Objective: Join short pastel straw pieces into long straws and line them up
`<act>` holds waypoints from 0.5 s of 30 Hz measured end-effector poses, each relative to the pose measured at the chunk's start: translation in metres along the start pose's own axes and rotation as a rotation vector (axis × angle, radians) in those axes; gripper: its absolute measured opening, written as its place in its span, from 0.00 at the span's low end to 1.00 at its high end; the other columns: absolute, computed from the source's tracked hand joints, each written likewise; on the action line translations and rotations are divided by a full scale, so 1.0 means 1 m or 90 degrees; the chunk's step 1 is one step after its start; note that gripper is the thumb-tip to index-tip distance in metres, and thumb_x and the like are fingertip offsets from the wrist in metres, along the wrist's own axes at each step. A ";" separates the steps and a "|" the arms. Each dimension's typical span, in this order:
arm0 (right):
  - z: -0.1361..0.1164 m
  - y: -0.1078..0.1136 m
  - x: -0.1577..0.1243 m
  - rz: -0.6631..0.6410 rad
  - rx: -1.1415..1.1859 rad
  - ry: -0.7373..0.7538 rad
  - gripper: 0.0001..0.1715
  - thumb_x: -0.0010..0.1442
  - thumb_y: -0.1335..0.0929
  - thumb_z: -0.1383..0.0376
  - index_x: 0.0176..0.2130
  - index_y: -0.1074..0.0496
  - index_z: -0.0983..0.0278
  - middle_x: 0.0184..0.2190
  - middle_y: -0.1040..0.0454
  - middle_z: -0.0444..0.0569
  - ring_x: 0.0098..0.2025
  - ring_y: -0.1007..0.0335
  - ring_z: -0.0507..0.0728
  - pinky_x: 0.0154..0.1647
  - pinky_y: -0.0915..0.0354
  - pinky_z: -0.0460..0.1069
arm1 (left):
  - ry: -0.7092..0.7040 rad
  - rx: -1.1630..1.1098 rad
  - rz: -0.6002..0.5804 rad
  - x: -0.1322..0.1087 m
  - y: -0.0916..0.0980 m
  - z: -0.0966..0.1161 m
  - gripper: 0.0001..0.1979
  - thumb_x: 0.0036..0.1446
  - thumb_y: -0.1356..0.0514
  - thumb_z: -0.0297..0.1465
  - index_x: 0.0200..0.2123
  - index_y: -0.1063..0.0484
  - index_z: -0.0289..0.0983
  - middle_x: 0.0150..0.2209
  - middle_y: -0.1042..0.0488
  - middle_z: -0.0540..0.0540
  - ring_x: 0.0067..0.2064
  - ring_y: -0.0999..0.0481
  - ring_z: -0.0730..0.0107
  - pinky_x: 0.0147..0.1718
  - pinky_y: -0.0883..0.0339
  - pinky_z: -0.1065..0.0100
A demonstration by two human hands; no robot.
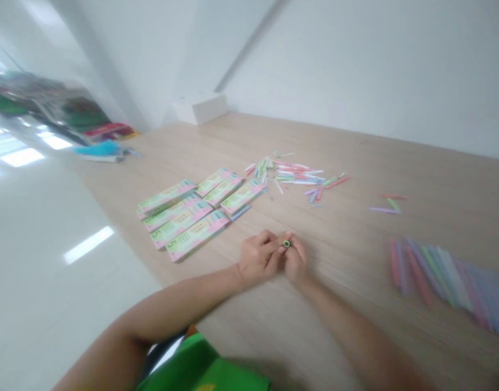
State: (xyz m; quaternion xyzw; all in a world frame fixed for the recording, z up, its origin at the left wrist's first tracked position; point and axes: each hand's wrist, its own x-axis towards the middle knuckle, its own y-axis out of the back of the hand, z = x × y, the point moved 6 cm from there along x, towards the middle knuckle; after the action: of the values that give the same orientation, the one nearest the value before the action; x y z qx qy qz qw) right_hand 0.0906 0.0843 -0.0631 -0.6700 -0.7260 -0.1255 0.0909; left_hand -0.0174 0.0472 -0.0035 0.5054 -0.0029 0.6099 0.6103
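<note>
My left hand [255, 258] and my right hand [296, 260] meet above the wooden table, both with fingers closed. Between their fingertips is a small tube [286, 244], its round dark end with a pale green rim facing me. The rest of the tube is hidden by the fingers. To the left of my hands lie several flat pink-and-green boxes [198, 234] in rows, marked with a 5. A blue stick-like piece [240, 212] rests beside the nearest boxes.
Beyond my hands is a loose pile of slim coloured pieces [298, 172]. A few more sticks [392, 205] lie to the right. A blurred row of pastel pen-like tubes [449, 277] spreads at the right edge. A white box [203, 108] stands by the wall.
</note>
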 end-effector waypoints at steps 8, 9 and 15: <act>-0.010 0.008 0.010 0.121 0.128 0.014 0.10 0.54 0.42 0.65 0.22 0.45 0.60 0.19 0.46 0.40 0.23 0.50 0.52 0.24 0.48 0.47 | 0.166 0.080 -0.015 -0.004 -0.013 -0.028 0.19 0.56 0.49 0.25 0.52 0.34 0.37 0.50 0.29 0.41 0.36 0.24 0.70 0.38 0.30 0.67; -0.008 0.011 0.010 0.146 0.122 0.006 0.10 0.54 0.42 0.65 0.22 0.45 0.60 0.18 0.47 0.40 0.22 0.51 0.51 0.24 0.49 0.47 | 0.167 0.109 -0.059 -0.001 -0.018 -0.033 0.17 0.54 0.48 0.24 0.47 0.30 0.38 0.48 0.28 0.42 0.37 0.24 0.68 0.38 0.30 0.67; 0.001 0.027 0.012 0.236 0.078 0.035 0.08 0.53 0.41 0.64 0.23 0.44 0.60 0.19 0.46 0.40 0.22 0.50 0.51 0.23 0.48 0.46 | 0.150 0.279 -0.267 0.075 -0.018 -0.062 0.16 0.53 0.47 0.27 0.43 0.25 0.41 0.40 0.22 0.44 0.42 0.22 0.58 0.40 0.31 0.62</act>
State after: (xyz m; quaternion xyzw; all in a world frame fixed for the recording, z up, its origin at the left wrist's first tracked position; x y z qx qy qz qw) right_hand 0.1169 0.0979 -0.0583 -0.7816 -0.5938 -0.0808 0.1731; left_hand -0.0231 0.1464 0.0018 0.5405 0.3030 0.5115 0.5953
